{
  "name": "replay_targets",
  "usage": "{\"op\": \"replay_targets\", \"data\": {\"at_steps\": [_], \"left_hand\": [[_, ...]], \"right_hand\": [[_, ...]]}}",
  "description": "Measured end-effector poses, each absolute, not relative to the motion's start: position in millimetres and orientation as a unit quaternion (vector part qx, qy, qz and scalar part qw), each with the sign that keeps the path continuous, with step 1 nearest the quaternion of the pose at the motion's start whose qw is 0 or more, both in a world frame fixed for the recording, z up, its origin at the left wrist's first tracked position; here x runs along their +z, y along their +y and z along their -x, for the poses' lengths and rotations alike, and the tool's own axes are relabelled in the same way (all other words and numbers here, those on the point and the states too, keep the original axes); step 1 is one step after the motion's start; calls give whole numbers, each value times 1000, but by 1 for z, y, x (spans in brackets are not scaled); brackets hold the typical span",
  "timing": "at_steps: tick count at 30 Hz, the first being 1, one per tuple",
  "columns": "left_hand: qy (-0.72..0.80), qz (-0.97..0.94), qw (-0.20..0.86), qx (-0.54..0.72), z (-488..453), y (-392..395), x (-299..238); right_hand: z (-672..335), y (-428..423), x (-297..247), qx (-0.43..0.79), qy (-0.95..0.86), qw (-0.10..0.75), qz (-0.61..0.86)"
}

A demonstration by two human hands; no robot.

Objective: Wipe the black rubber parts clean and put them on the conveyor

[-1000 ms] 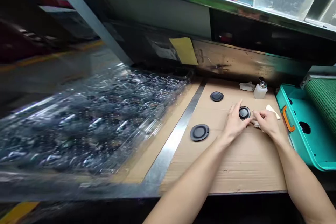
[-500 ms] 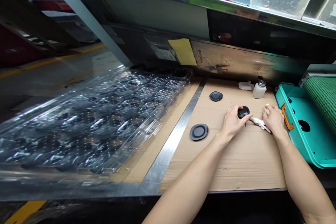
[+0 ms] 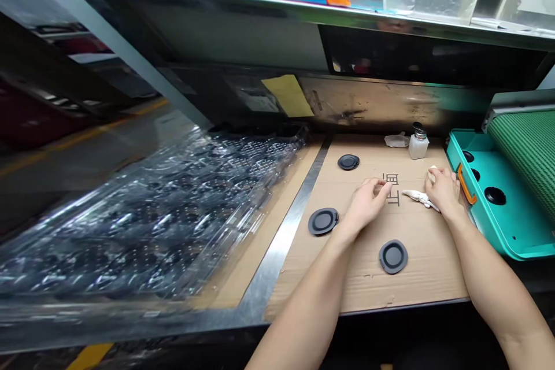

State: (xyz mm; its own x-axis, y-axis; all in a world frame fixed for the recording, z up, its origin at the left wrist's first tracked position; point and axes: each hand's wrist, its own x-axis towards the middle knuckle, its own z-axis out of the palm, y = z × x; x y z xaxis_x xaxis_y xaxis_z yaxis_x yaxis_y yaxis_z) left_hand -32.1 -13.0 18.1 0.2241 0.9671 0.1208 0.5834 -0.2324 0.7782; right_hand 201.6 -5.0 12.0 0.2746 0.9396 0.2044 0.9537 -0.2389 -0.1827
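My left hand (image 3: pixel 367 202) hovers over the cardboard sheet (image 3: pixel 416 277) with its fingers loosely curled and nothing in them. Three black round discs lie on the cardboard: one (image 3: pixel 392 256) near the front edge below my left forearm, one (image 3: pixel 323 222) to the left of my left hand, one (image 3: pixel 348 162) farther back. My right hand (image 3: pixel 442 189) rests on a white cloth (image 3: pixel 416 197), its fingers closed on the cloth near the teal tray.
A small white bottle with a dark cap (image 3: pixel 418 143) stands at the back of the cardboard. A teal tray (image 3: pixel 511 243) with round holes and an orange handle sits to the right. Clear plastic blister trays (image 3: pixel 143 225) cover the bench on the left. A metal strip (image 3: pixel 281 243) borders the cardboard.
My left hand let go of the black disc it held; that disc now lies near the front edge. My right hand drew back to the right with the cloth.
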Motion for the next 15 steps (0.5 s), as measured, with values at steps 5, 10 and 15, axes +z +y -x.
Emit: {"op": "replay_targets", "data": {"at_steps": [5,10,15], "left_hand": [[415,-816,377,139,54,-67,43],[448,-847,284,25,52,-115,40],[483,-843,233,39,43,-135,40]], "right_hand": [[-203,-4,5,-28,-601,150,784],[-205,-1,0,-28,-603,154,782],[-206,-2,0,-18,-602,165,781]]}}
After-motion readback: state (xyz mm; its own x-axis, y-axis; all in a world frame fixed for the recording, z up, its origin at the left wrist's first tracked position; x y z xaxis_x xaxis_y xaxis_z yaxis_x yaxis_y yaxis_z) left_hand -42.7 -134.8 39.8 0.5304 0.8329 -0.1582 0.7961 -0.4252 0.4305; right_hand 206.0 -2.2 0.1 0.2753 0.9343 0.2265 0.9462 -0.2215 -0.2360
